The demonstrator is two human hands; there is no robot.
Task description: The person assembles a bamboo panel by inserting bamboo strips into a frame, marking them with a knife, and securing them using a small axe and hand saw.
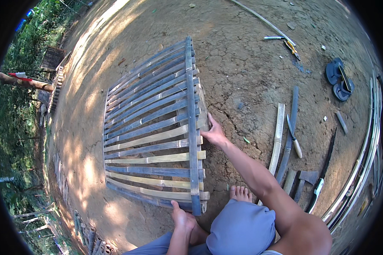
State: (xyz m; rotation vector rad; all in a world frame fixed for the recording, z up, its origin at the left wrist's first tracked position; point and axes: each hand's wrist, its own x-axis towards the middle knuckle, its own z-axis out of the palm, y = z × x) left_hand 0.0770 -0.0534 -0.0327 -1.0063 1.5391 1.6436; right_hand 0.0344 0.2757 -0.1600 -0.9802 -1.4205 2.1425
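A slatted bamboo panel (144,160), made of several grey and pale strips, lies before me over the dirt. One grey crossbar (192,119) runs across the slat ends on its right side. My right hand (214,132) grips that right edge about midway, its fingertips partly hidden behind the slat ends. Down at the near right corner, my left hand (184,219) holds the panel's near edge, thumb up against the lowest slat and the other fingers mostly out of sight. My bare foot (241,194) and bent knee (242,227) are close to that corner.
To my right lie a pale bamboo strip (278,136), a grey strip (290,140), a wooden-handled knife (297,146) and an axe (309,177). Farther off are pliers (292,49) and sandals (335,70). Long bamboo poles (366,157) line the right rim.
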